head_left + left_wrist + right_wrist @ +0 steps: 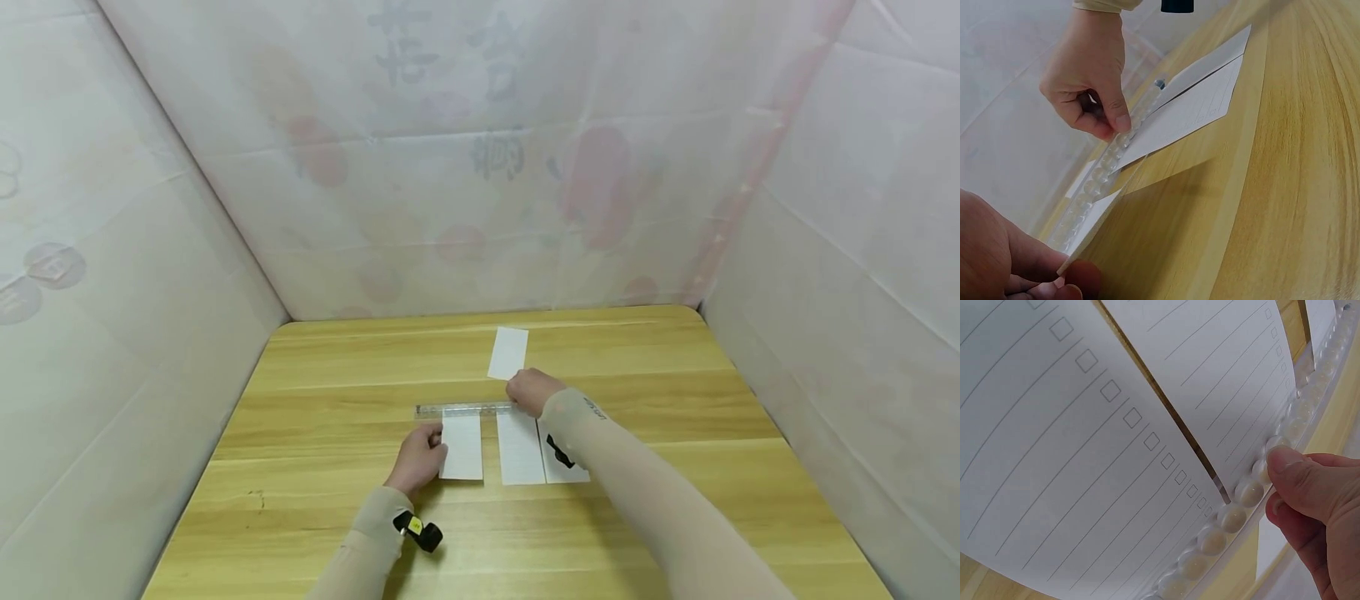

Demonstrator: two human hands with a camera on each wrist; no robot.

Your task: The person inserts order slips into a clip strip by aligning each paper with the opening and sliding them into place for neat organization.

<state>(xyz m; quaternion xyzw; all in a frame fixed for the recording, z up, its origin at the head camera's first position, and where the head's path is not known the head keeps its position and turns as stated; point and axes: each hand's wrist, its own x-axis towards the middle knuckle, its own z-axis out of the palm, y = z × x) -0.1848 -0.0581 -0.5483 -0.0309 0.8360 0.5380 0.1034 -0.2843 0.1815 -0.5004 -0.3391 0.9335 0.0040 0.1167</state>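
Note:
My left hand (417,458) pinches the edge of a white notepad sheet (461,446), its near end tipped up off the table in the left wrist view. Its far end meets a clear plastic strip (457,409) with a row of round bumps. My right hand (534,392) pinches this strip between thumb and fingertips. Two more sheets, a middle one (519,450) and a right one (555,475), lie side by side against the strip with a narrow gap between them. Printed lines and small checkboxes show on them in the right wrist view. My right forearm partly covers the right sheet.
Another white sheet (509,352) lies farther back on the wooden table (337,483), beyond my right hand. Pale fabric walls (465,208) rise along the table's back and sides.

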